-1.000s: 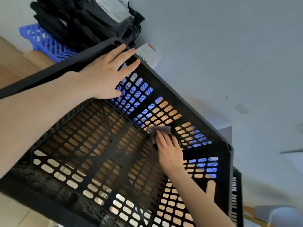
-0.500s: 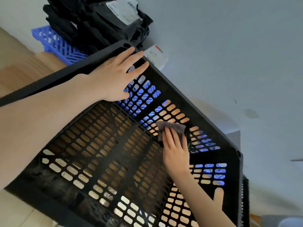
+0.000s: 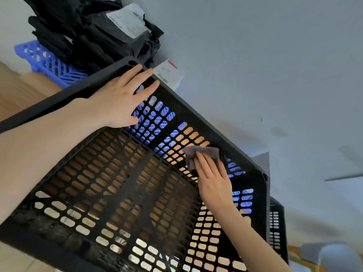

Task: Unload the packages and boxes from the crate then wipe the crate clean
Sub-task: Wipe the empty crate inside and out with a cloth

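1. In the middle of the view, the black slotted crate (image 3: 202,126) sits on the wooden floor (image 3: 19,89), which shows through its holes.
2. Inside it, a grey cloth (image 3: 202,154) lies against the far wall, towards the right.
3. The right hand (image 3: 214,179) presses the cloth there with straight, flat fingers.
4. The left hand (image 3: 119,99) rests flat and spread on the far left corner of the rim, gripping nothing.
5. Beyond that corner, black packages (image 3: 94,36) are piled on a blue crate (image 3: 49,63), and a white labelled package (image 3: 169,73) lies just beside the rim.
6. To the right, touching, stands another black crate (image 3: 277,228).
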A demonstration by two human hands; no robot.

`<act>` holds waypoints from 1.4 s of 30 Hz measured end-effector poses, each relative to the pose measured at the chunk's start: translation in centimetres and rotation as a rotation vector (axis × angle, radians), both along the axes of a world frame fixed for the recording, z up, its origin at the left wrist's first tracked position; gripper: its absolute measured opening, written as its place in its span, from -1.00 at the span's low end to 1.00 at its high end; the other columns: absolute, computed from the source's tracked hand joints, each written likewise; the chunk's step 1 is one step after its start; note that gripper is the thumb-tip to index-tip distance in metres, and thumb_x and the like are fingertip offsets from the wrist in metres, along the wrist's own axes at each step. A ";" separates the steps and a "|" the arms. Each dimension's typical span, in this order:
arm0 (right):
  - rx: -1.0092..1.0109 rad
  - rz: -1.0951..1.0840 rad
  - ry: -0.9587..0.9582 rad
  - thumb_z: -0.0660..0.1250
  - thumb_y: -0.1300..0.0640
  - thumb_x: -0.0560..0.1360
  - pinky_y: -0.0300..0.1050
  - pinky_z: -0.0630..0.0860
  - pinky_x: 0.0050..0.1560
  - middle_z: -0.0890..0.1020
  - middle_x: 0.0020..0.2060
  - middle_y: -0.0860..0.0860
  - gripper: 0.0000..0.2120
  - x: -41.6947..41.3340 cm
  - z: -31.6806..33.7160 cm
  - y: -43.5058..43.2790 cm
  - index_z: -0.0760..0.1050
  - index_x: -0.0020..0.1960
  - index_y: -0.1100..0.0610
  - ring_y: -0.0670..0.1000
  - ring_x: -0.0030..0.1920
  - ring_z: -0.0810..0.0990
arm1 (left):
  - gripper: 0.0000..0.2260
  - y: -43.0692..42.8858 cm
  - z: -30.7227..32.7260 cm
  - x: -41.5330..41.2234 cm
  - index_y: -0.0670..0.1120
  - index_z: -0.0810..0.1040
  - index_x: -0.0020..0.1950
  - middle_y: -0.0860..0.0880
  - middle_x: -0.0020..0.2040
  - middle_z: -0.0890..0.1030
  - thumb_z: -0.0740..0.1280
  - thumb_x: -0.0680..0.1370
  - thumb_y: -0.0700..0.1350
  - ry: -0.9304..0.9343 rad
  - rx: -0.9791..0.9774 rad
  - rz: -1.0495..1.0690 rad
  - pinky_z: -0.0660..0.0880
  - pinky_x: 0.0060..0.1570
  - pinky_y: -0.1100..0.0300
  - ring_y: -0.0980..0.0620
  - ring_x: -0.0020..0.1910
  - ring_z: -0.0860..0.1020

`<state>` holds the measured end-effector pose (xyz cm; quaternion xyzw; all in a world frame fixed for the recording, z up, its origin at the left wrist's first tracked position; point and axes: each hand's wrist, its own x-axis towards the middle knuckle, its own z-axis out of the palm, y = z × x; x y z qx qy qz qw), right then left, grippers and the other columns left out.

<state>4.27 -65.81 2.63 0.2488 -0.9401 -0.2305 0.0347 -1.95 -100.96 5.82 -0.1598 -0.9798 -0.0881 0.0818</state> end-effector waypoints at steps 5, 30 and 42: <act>-0.072 -0.024 0.189 0.13 0.08 0.59 0.20 0.07 0.52 0.28 0.51 0.05 -0.49 0.7 3.1 1.7 0.25 0.53 0.10 0.08 0.53 0.18 | -0.03 -0.1 0.1 -0.1 -0.03 -0.11 0.61 -0.09 0.59 -0.21 0.48 0.43 0.05 0.007 0.014 -0.003 0.21 0.42 -0.16 -0.13 0.56 -0.22; 0.038 -0.040 0.010 0.29 0.11 0.51 0.16 0.17 0.45 0.39 0.40 0.09 -0.50 0.8 1.0 1.4 0.36 0.44 0.15 0.12 0.44 0.30 | -0.07 -0.2 -0.1 0.0 -0.02 -0.02 0.61 -0.05 0.60 -0.13 0.51 0.42 -0.07 0.009 0.094 0.007 0.26 0.35 -0.25 -0.08 0.57 -0.17; 0.127 -0.155 -0.095 0.26 0.08 0.53 0.22 0.30 0.32 0.38 0.35 0.10 -0.54 1.1 -1.4 1.1 0.38 0.41 0.17 0.14 0.36 0.33 | -0.10 -0.2 -0.4 -0.2 -0.04 0.03 0.60 -0.08 0.60 -0.08 0.51 0.42 -0.09 0.036 0.150 -0.012 0.31 0.36 -0.25 -0.10 0.57 -0.14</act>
